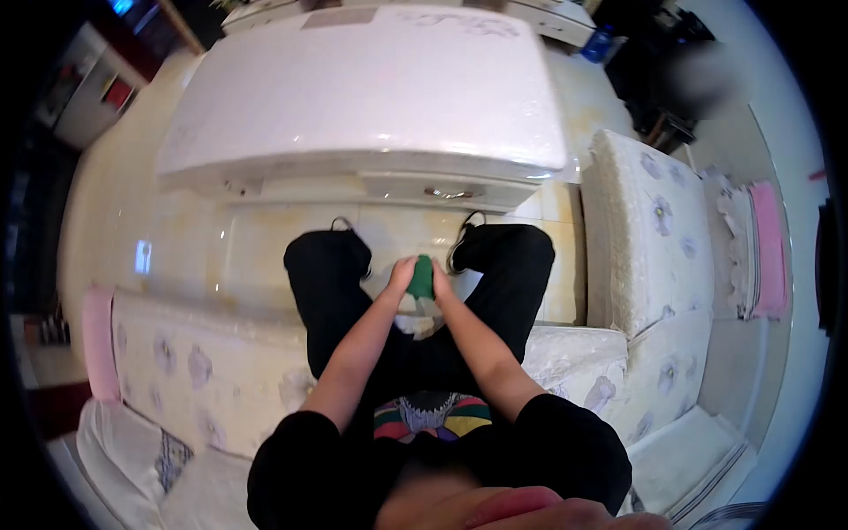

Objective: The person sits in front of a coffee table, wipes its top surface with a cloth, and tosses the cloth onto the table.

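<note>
Between my knees, my left hand (403,275) and my right hand (441,280) press from both sides on a small, plain green object (422,277). It is longer than wide and stands out between my palms; whether it is cloth, paper or something firmer I cannot tell. My fingers are mostly hidden behind it and at its edges. Just below, between my thighs, lies a whitish, see-through crumpled thing (419,318), perhaps plastic, partly covered by my wrists.
Ahead stands a long white table (371,97) under a clear cover, with a drawer (450,192) facing me. I sit on a sofa with a flowered cover (203,367); another section (658,230) runs along the right. A blue water bottle (598,44) stands far back right.
</note>
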The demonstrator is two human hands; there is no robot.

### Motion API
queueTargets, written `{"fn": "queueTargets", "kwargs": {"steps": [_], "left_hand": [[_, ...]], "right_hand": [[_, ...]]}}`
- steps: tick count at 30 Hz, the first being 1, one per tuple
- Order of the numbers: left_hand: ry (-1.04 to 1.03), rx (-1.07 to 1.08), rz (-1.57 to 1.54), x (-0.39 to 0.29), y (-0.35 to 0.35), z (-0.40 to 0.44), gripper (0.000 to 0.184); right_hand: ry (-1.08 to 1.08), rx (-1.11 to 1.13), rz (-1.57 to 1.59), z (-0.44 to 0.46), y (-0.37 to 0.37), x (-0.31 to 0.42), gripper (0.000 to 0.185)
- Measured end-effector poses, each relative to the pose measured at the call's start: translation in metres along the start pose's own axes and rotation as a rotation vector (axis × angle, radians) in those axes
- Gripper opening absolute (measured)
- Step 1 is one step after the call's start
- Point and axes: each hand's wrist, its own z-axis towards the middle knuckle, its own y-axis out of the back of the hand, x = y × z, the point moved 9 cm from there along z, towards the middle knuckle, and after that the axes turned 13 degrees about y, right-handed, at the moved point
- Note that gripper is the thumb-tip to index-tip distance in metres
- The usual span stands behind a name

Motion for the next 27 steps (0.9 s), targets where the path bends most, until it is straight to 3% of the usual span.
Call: {"fn": "queueTargets", "kwargs": {"steps": [2, 4, 5, 7, 10, 13, 17, 19, 27], "left_hand": [[0.054, -0.028, -0.135, -0.005, 0.003, -0.02, 0.035], [0.016, -0.106, 0.158, 0.003, 0.008, -0.023, 0.034], [0.031, -0.12, 0.146, 0.006, 0.011, -0.028, 0.034], [0.043, -0.071, 0.552, 0.005, 0.001, -0.04, 0.035], [-0.012, -0.091, 0.709, -0.002, -0.003, -0.046, 0.039], [-0.14, -0.169, 0.618, -0.013, 0.0, -0.056, 0.04], [-0.068, -0.204, 0.588, 0.004, 0.002, -0.047, 0.039], [-0.056, -0.192, 0.583, 0.009, -0.001, -0.046, 0.04], [-0.01, -0.206, 0.588, 0.008, 0.0, -0.055, 0.05]], "right_hand": [[-0.176, 0.105, 0.165, 0.0, -0.008, -0.022, 0.066], [-0.323, 0.141, 0.165, -0.013, -0.011, -0.03, 0.069], [-0.342, 0.149, 0.152, -0.019, -0.013, -0.034, 0.069], [-0.313, 0.097, 0.104, -0.025, -0.01, -0.034, 0.071], [-0.274, 0.1, 0.114, -0.005, -0.002, -0.056, 0.062], [-0.235, 0.07, 0.048, -0.005, 0.004, -0.047, 0.055], [-0.166, -0.017, -0.016, -0.006, 0.014, -0.044, 0.062], [-0.123, -0.121, -0.23, -0.001, 0.031, -0.045, 0.066], [0.061, -0.129, -0.7, 0.0, 0.035, -0.018, 0.075]]}}
